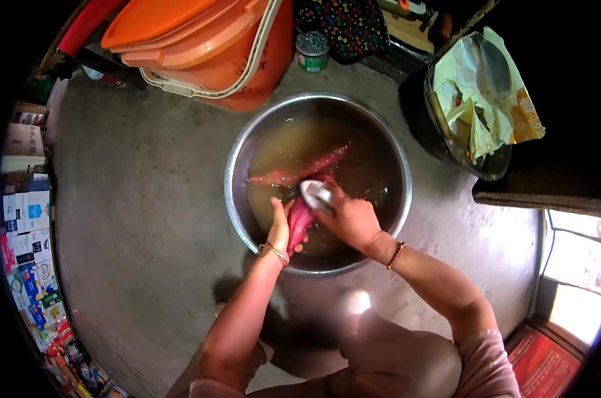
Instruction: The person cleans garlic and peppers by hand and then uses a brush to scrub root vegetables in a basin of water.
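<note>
A wide metal basin (234, 219) of cloudy brown water (290, 134) stands on the floor before me. Over its near half, my left hand (280, 221) grips a purple-red sweet potato (300, 221) lengthwise, thumb raised along one side. In my right hand (352, 216) is a small pale, shiny oval tool (315, 193) with a ridged part near the fingers; it is blurred, and its exact kind is unclear. The tool lies against the upper part of the sweet potato. Beyond the hands, more reddish sweet potato (325, 161) shows partly above the water.
An orange lidded bucket (270, 64) with a pale handle stands beyond the basin, beside a small tin (312, 52). A dark bin (437, 127) lined with a plastic bag (522, 99) is at the far right. Cartons and packets (31, 239) line the left edge of the concrete floor (141, 199).
</note>
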The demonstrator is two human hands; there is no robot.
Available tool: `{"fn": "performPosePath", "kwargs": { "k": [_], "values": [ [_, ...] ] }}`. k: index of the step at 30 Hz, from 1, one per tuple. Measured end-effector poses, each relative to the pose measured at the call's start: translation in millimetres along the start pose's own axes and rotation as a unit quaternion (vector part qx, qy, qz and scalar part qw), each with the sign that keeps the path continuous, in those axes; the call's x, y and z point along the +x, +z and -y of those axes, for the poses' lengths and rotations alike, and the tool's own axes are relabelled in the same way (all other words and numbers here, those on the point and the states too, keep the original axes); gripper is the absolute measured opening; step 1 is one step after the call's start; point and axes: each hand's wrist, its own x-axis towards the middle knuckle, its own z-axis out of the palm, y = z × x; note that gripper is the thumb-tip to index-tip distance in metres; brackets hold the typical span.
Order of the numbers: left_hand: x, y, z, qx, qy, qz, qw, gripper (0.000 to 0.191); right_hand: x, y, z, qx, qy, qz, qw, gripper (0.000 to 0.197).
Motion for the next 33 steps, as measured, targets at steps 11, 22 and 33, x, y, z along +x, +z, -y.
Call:
{"fn": "performPosePath", "kwargs": {
  "k": [11, 22, 33],
  "values": [
    [-7, 28, -2, 0.104, 0.071, -0.053, 0.991, 0.043, 46, -10, -59, -0.044, 0.053, -0.063, 0.996, 0.051],
    [-4, 16, -11, -0.035, -0.08, 0.082, 0.993, 0.062, 45, -34, -60, 0.009, 0.09, -0.109, 0.99, 0.044],
    [4, 16, -3, -0.124, -0.167, 0.007, 0.978, 0.053, 11, 2, -32, -0.008, 0.044, -0.049, 0.998, 0.044]
  ]
}}
